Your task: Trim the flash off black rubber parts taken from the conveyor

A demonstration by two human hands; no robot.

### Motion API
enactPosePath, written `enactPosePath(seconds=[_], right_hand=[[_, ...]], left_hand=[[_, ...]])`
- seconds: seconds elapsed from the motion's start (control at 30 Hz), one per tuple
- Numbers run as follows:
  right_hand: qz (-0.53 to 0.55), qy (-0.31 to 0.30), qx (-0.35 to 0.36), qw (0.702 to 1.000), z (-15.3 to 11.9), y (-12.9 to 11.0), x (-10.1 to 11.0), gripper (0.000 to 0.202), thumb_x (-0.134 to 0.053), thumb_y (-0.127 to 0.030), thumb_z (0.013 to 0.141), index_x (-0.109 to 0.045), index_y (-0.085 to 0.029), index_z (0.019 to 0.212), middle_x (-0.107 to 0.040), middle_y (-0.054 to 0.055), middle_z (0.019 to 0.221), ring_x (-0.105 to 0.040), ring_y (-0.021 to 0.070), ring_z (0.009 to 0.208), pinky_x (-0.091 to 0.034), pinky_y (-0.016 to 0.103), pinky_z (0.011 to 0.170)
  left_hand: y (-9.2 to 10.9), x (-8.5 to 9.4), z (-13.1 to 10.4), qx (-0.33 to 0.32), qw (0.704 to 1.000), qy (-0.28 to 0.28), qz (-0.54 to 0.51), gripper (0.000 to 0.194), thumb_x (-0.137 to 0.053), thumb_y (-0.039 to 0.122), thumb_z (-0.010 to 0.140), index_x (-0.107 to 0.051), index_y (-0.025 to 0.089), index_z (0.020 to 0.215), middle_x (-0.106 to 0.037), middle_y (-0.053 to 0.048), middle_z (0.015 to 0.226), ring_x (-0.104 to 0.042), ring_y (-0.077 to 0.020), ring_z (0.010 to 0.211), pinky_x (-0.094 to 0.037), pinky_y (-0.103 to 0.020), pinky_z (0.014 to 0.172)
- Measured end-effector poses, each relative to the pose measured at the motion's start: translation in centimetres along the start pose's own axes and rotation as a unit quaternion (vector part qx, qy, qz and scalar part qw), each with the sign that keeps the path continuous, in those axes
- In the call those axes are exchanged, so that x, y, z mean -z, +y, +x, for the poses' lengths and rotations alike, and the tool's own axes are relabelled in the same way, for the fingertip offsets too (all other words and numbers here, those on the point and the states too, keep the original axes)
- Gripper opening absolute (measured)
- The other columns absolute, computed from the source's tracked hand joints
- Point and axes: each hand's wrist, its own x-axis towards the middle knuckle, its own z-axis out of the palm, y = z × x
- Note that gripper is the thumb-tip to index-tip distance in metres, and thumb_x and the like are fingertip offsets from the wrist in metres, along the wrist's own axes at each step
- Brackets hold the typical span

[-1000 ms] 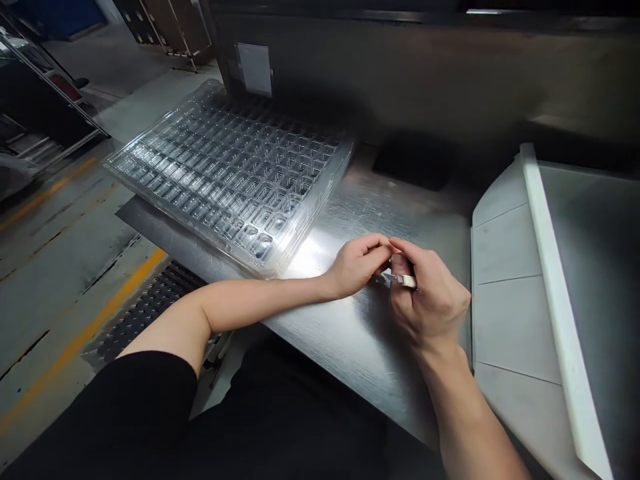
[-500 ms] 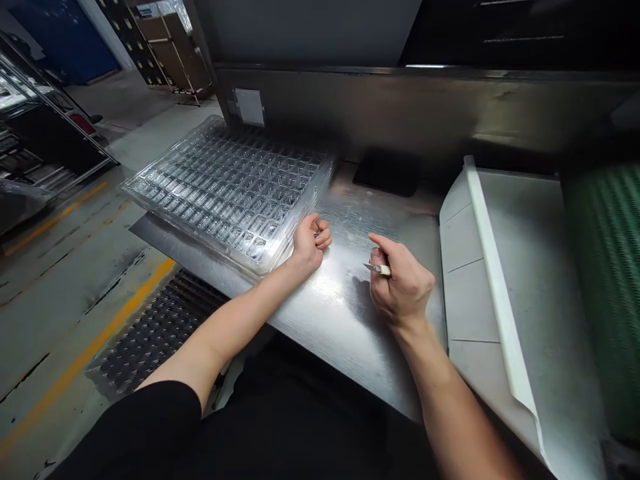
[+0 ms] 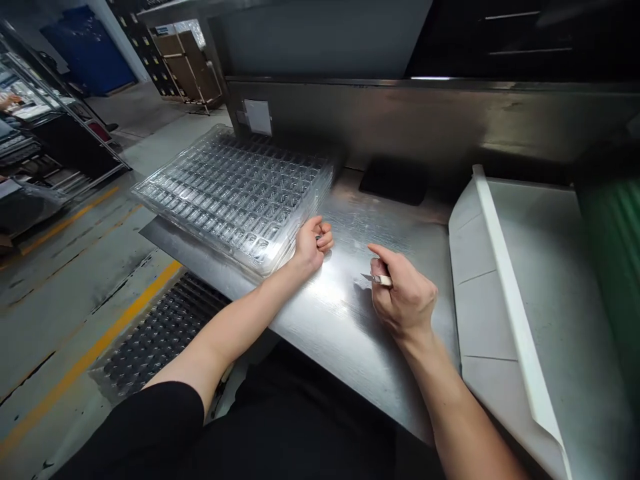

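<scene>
My right hand [image 3: 405, 290] is closed around a small knife [image 3: 383, 280] with a pale handle. Its short pointed blade sticks out to the left, and the index finger is extended above it. My left hand [image 3: 313, 245] is curled shut beside the near right corner of a stack of clear plastic trays [image 3: 225, 193]. A tiny dark bit shows between its fingers, too small to name. Both hands are over the metal worktable [image 3: 335, 333], a short distance apart. The trays have rows of small pockets.
A flat black object [image 3: 394, 180] lies at the back of the table by the metal wall. On the right stands a white-edged bin or chute [image 3: 505, 267], with green ridged material [image 3: 613, 233] past it. Below at left is a dark pocketed tray [image 3: 155, 333] on the floor.
The view has shifted slightly, so the surroundings sit a little lower and further right. Both hands keep nearly the same pose, and the knife stays in my right hand.
</scene>
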Motion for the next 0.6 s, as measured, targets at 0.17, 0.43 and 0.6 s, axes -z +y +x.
enactPosePath(seconds=[0.17,0.43,0.6], right_hand=[[0.011,0.005,0.021,1.000,-0.2,0.5,-0.1,0.026,-0.058,-0.029,0.116,-0.075,-0.017,0.131,-0.082,0.006,0.103,-0.077,0.0192,0.077,-0.051,0.028,0.066],[-0.055,0.060,-0.038,0.996,-0.2,2.5,0.7,0.043,-0.069,-0.055,0.110,-0.080,-0.018,0.127,-0.074,0.004,0.080,-0.058,0.0156,0.047,-0.038,0.030,0.048],[-0.037,0.026,-0.139,0.989,-0.2,2.4,0.8,0.039,-0.066,-0.057,0.107,-0.084,-0.023,0.115,-0.073,0.009,0.082,-0.066,0.0295,0.060,-0.043,0.040,0.054]], left_hand=[[-0.3,-0.2,-0.3,0.002,0.999,-0.017,0.041,0.025,-0.052,0.027,0.101,-0.044,0.020,0.077,-0.041,0.007,0.063,-0.018,-0.0039,0.040,-0.012,-0.022,0.043],[-5.0,-3.1,-4.5,0.089,0.973,-0.143,0.158,0.013,-0.061,0.019,0.091,-0.068,0.014,0.082,-0.046,0.005,0.057,-0.030,-0.0070,0.043,-0.012,-0.024,0.045],[-7.8,-2.9,-4.8,0.097,0.953,-0.193,0.212,0.025,-0.057,0.023,0.100,-0.060,0.017,0.076,-0.049,0.004,0.058,-0.042,-0.0096,0.055,-0.030,-0.023,0.053]])
